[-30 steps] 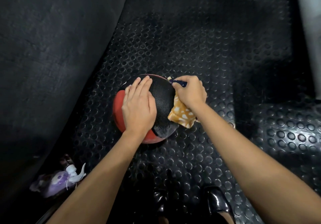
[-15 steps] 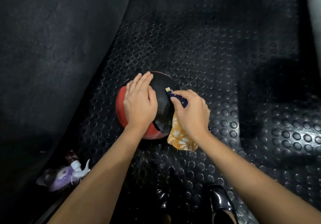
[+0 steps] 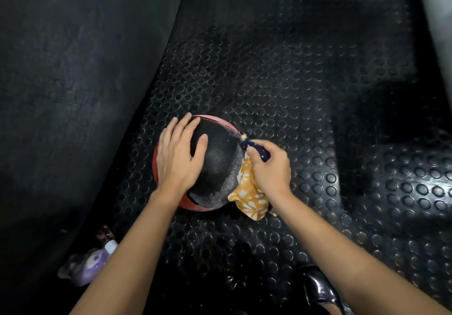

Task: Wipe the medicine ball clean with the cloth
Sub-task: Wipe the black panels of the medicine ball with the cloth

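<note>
A black and red medicine ball [image 3: 217, 165] rests on the studded black rubber floor. My left hand [image 3: 178, 155] lies flat on the ball's left top, fingers spread and pressing down. My right hand [image 3: 269, 168] is closed around a bunched cloth [image 3: 249, 197], orange with white flowers and a dark blue dotted part, held against the ball's right side. The orange end hangs down to the floor below my wrist.
A purple and white spray bottle [image 3: 88, 263] lies on the floor at lower left. A dark padded wall [image 3: 73, 70] rises on the left. A shiny black shoe [image 3: 320, 287] shows at the bottom. A raised mat edge [image 3: 391, 168] lies to the right.
My right hand slid the cloth down along the ball's right side, then back up toward its upper right. My left hand stayed on the ball, which turned slightly.
</note>
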Tool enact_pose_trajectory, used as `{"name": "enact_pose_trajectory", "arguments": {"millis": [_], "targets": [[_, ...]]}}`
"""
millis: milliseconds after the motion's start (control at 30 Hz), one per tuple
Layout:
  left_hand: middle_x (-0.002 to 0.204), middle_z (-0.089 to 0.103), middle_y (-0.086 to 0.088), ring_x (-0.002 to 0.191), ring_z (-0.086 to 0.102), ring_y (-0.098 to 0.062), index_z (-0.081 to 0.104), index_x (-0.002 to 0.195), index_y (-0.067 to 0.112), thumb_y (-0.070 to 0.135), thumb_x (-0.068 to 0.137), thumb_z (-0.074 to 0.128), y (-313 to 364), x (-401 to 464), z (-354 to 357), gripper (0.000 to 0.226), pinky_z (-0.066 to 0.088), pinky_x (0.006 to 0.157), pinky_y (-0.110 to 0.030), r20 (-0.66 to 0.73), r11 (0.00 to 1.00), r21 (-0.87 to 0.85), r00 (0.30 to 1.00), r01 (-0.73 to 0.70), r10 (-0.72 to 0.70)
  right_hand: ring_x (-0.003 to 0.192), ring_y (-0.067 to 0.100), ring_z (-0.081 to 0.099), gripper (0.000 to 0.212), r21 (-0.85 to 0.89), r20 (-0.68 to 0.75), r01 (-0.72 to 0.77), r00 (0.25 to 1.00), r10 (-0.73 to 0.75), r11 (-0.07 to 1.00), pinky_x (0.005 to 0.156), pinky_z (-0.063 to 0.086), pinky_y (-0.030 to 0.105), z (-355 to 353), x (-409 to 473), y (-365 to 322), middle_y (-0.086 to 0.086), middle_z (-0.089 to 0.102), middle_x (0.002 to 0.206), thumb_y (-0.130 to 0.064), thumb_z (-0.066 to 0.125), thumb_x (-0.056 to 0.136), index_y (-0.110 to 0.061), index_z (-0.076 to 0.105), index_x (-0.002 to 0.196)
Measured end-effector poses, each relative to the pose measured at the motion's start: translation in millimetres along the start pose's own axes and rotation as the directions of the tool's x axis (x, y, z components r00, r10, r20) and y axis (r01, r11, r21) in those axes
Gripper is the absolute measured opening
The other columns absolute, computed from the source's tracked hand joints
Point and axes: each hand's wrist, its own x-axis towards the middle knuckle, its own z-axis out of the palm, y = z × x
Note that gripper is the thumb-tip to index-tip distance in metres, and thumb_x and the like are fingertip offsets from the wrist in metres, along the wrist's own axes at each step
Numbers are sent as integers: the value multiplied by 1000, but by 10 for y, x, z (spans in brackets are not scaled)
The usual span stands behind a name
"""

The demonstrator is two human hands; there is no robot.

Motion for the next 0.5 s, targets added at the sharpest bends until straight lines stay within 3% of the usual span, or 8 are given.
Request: {"name": "enact_pose_trajectory", "arguments": {"millis": [67, 167, 300, 433, 500], "targets": [[149, 39, 8, 142, 24, -14, 47, 140, 24, 45, 95, 33, 22, -14, 50, 51, 19, 117, -41, 13, 998, 41, 999, 40, -40, 99, 12, 61, 16, -86, 34, 70, 997, -67, 994, 83, 47, 30, 33, 105, -134, -12, 67, 104, -33, 60, 89, -34, 69, 102], [146, 44, 7, 141, 29, -16, 49, 138, 23, 42, 95, 34, 53, -77, 106, 49, 23, 116, -44, -20, 997, 80, 1000, 21, -20, 101, 15, 59, 19, -257, 36, 108, 994, -102, 960, 75, 37, 26, 65, 149, -280, -11, 65, 109, -33, 56, 92, -32, 68, 107], [145, 46, 6, 139, 32, -18, 52, 136, 21, 43, 95, 31, 40, -122, 117, 50, 26, 114, -47, -34, 996, 91, 999, -13, 16, 96, 10, 56, 20, -315, 73, 306, 952, -298, 898, 71, 37, 24, 60, -39, -265, -14, 62, 106, -33, 57, 91, -31, 68, 108], [144, 47, 5, 139, 33, -19, 52, 136, 20, 41, 95, 32, 53, -197, 150, 50, 24, 115, -45, -50, 994, 103, 998, -42, 48, 100, 17, 60, 18, -324, 59, 131, 991, -118, 937, 73, 37, 25, 45, 276, -332, -10, 66, 108, -33, 58, 91, -34, 68, 106], [143, 48, 3, 138, 35, -21, 54, 134, 18, 41, 94, 31, 75, -182, 169, 51, 24, 115, -43, -64, 992, 118, 997, -35, 42, 99, 16, 59, 19, -361, 76, 207, 978, -193, 909, 73, 37, 26, 52, 159, -371, -10, 65, 107, -33, 57, 91, -34, 68, 107]]}}
